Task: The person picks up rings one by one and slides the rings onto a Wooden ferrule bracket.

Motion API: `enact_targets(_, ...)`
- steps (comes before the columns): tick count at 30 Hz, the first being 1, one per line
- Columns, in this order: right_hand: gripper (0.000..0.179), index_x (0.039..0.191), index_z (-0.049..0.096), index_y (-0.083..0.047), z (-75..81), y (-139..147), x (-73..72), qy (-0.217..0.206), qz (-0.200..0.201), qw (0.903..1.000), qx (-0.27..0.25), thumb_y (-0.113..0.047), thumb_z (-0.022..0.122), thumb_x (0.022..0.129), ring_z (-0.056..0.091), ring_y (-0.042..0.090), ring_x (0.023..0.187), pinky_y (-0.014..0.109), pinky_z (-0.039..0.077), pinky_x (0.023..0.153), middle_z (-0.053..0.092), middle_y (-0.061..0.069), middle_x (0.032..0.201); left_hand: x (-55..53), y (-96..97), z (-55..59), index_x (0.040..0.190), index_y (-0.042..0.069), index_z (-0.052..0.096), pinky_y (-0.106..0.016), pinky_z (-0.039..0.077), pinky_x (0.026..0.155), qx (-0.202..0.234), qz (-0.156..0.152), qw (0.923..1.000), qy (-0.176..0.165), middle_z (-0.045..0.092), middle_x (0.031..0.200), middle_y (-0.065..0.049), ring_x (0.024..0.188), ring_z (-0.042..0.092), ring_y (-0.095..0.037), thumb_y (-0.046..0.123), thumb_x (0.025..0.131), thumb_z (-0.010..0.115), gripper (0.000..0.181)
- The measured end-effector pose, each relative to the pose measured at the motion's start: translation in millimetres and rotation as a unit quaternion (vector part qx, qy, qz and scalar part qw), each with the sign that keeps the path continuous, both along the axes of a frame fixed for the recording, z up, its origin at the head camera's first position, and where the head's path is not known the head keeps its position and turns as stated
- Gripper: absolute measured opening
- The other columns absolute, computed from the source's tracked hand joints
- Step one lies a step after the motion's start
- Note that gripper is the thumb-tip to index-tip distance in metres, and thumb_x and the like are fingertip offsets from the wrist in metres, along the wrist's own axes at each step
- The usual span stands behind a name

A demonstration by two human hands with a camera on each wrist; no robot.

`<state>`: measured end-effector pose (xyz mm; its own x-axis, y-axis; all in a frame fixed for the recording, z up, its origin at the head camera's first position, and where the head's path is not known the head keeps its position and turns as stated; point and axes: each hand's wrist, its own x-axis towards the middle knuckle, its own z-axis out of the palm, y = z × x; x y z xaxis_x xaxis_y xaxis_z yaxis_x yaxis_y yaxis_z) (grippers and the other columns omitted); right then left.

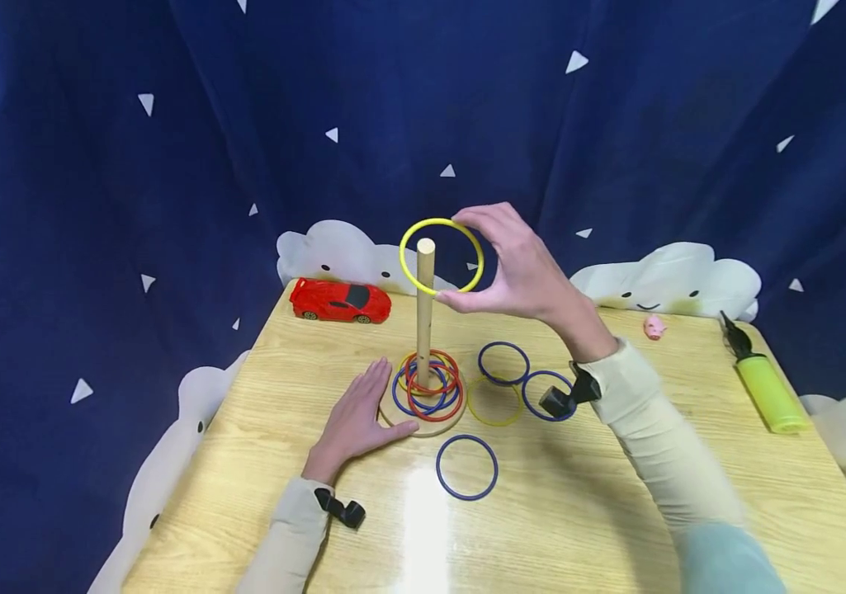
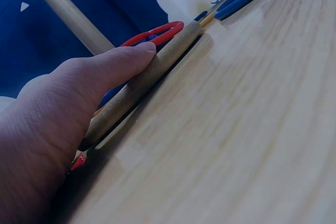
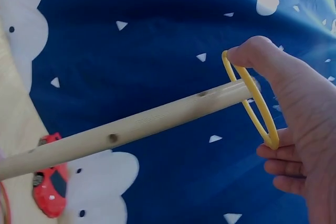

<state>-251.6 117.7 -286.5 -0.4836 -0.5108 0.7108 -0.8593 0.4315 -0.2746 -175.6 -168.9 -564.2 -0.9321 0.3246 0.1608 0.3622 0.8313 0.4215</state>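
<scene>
While the left hand (image 1: 358, 422) lay low against the wooden base (image 1: 426, 429), fingers straight along its left side and thumb out over its near edge, the right hand (image 1: 522, 268) was raised beyond it and to its right, pinching a yellow ring (image 1: 433, 221) between thumb and fingertips at the ring's right side. What mattered most, it seemed, was how that ring sat to the post (image 1: 424, 330): the post rose upright from the wooden base, its top just left of the right hand's pinch, and the ring encircled that tip, set crosswise to the long axis with some slant in the right wrist view. Whether the ring touched the wood could not be told. The right hand was nearer the post's top, the left nearer its foot, where a cluster of red rings (image 1: 437, 419), with blue and yellow ones among them, lay round the post, just right of the left fingers. Below the right hand, two blue rings (image 1: 504, 343) and a second yellow ring (image 1: 495, 424) lay on the tabletop (image 1: 259, 462); another blue ring (image 1: 467, 498) lay right of the left thumb. A red toy car (image 1: 341, 301) stood beyond the left hand.
</scene>
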Motion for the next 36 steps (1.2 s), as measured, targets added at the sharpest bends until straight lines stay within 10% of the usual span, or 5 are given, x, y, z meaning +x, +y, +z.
enact_targets(16, 0.09, 0.133, 0.064, -0.001, -77.9, -10, -13.0, -0.105, -0.014, 0.9925, 0.061, -0.053, 0.093, 0.065, 0.055, 0.028, 0.126, 0.047, 0.045, 0.111, 0.067, 0.011, 0.131, -2.5, -2.1, 2.0, 0.168, 0.012, 0.019, -0.041, 0.015, 0.13, -0.011, 0.002, 0.9998, -0.013, 0.016, 0.175, -0.004, 0.162, 0.012, -0.021, 0.092, 0.08, 0.053, 0.124)
enact_targets(36, 0.092, 0.132, 0.065, -0.007, -222.4, -32, -7.3, -0.162, -0.035, 0.9786, 0.122, -0.067, 0.086, 0.066, 0.053, 0.027, 0.125, 0.049, 0.048, 0.104, 0.064, 0.008, 0.131, -2.4, -1.6, 1.7, 0.168, 0.011, 0.017, -0.04, 0.015, 0.131, -0.012, 0.002, 0.9998, -0.015, 0.014, 0.175, -0.003, 0.162, 0.009, -0.017, 0.088, 0.082, 0.057, 0.123)
